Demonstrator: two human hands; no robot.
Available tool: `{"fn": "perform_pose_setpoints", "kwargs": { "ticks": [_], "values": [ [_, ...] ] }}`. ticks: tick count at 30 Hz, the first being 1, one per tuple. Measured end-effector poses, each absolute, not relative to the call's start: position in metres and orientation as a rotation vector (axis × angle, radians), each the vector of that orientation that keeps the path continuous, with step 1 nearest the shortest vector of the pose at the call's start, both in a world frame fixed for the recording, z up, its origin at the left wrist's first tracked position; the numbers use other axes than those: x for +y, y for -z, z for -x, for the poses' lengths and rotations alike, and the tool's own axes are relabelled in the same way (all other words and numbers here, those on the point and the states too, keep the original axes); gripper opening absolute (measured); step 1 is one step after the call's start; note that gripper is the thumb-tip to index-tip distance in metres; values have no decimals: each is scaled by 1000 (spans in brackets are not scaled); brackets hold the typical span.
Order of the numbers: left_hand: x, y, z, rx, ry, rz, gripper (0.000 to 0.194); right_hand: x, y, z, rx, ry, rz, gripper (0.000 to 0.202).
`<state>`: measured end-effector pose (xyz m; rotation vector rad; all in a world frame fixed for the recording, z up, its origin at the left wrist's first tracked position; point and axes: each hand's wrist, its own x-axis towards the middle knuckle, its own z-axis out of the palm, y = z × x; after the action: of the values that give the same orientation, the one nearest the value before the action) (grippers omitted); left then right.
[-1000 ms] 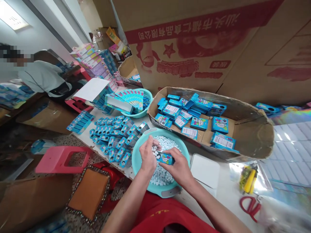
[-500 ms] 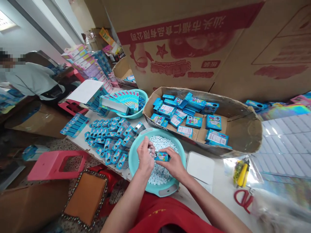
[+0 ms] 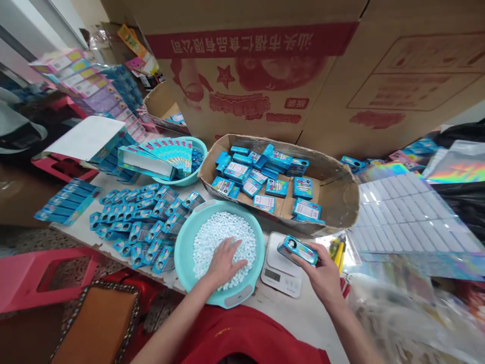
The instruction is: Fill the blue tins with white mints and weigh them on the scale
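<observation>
My left hand (image 3: 224, 263) rests with spread fingers on the small white candies (image 3: 223, 227) in a turquoise basin (image 3: 182, 253). In my right hand (image 3: 322, 270) is a blue box (image 3: 301, 249), pinched between thumb and fingers. White pieces show in the round opening at the box's left end. Beneath the box lies a white digital scale (image 3: 282, 283); whether the two touch is hard to tell. Many blue boxes (image 3: 154, 248) with round openings stand left of the basin.
Behind the basin, a cut cardboard tray (image 3: 337, 207) holds several blue boxes. A second turquoise basin (image 3: 202, 151) with blue pieces is at the back left. Yellow-handled cutters (image 3: 340, 253) lie beyond my right hand. A pink stool (image 3: 22, 283) stands at the lower left.
My left hand has opened and dropped onto the candies. My right hand has carried the box rightward from above the basin to the scale. The camera view has turned to the right.
</observation>
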<state>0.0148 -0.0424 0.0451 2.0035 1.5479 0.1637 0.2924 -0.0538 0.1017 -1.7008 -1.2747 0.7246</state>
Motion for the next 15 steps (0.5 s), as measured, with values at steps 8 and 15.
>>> {"fn": "perform_pose_setpoints", "kwargs": {
  "ticks": [8, 15],
  "values": [
    [-57, -51, -24, 1406, 80, -2215, 31, -49, -87, -292, -1439, -435, 1664, 50],
    [-67, -43, -10, 1565, 118, -2185, 26, 106, -123, -338, -1368, -397, 2036, 50]
  ]
}}
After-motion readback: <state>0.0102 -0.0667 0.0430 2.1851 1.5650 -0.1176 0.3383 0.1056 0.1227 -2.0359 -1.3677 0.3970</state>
